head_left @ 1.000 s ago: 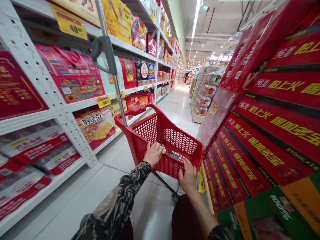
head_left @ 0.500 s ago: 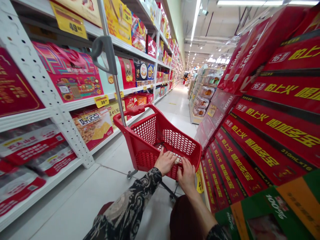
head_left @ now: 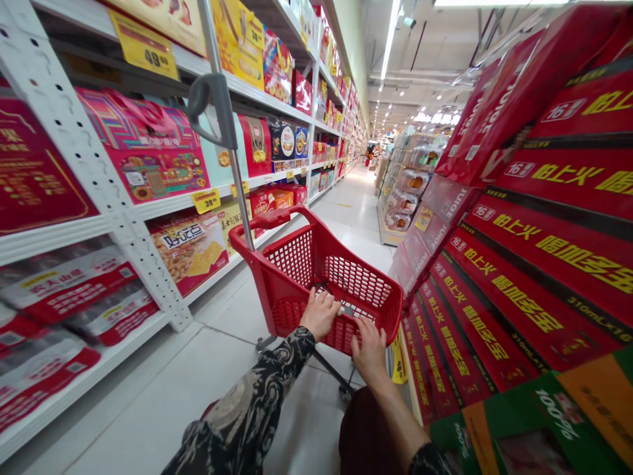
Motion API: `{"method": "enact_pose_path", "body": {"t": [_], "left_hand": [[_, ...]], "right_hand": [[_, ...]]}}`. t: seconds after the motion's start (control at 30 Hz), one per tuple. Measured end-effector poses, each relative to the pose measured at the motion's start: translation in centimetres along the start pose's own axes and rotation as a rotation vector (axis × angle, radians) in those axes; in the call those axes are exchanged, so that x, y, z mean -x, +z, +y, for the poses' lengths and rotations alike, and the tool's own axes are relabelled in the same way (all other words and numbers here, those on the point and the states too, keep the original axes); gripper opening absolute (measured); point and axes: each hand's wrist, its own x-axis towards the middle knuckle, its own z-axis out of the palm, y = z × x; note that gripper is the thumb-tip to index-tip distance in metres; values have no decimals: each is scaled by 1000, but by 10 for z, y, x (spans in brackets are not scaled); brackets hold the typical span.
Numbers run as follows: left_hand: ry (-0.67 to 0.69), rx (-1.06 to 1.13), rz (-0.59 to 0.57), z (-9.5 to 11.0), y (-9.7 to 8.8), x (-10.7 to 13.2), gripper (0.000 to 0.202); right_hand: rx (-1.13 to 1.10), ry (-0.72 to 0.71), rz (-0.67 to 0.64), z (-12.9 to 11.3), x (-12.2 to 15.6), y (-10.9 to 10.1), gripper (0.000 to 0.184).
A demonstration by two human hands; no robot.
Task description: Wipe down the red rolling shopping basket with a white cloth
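Red wheeled shopping basket (head_left: 291, 264) standing in the aisle, and both hands are on it: the left hand (head_left: 320, 315) and right hand (head_left: 370, 349) sit side by side, fingers curled down tight over its near rim. White metal shelving (head_left: 93, 171) loaded with gift boxes (head_left: 143, 148) lines the left, stacked red juice cartons (head_left: 544, 251) the right.
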Motion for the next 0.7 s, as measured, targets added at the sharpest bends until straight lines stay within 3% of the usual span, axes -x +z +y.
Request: {"method": "enact_pose_path", "body": {"t": [0.1,0.17,0.37,0.47,0.7], "left_hand": [[67,15,-14,12,2,-1,23],[97,17,-30,8,0,-1,24],[13,-37,-28,-48,-19,2,25],[-23,-75,-17,-63,-26,5,24],[-42,-69,7,-53,-23,4,25]], "right_hand": [[-8,-7,-11,3,-4,-1,37],[-11,-14,-23,7,-7,-2,37],[-1,17,-15,19,-12,-4,32],[3,18,-12,18,-10,-6,33],[32,47,6,21,-12,-15,33]]}}
